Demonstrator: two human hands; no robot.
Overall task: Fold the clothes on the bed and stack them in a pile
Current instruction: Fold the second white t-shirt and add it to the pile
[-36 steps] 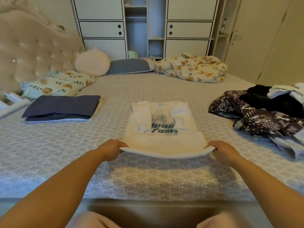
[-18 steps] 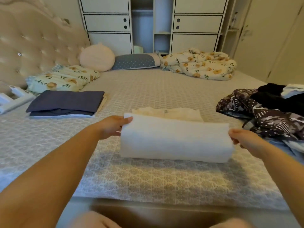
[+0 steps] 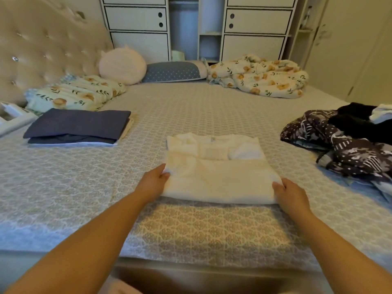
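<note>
Bed (image 3: 191,107) holds a navy pile (image 3: 78,128) on the left, an unfolded heap (image 3: 343,141) cut off at right, and the folded white shirt (image 3: 216,175) mid-bed, left hand (image 3: 152,183) and right hand (image 3: 292,196) gripping its sides, fingertips tucked out of sight.

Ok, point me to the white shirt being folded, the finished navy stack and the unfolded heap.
white shirt (image 3: 218,179), head view, on the folded-over front panel.
navy stack (image 3: 78,124), head view, on the top navy piece.
unfolded heap (image 3: 347,145), head view, on the dark patterned garment at the bed's right side.
</note>
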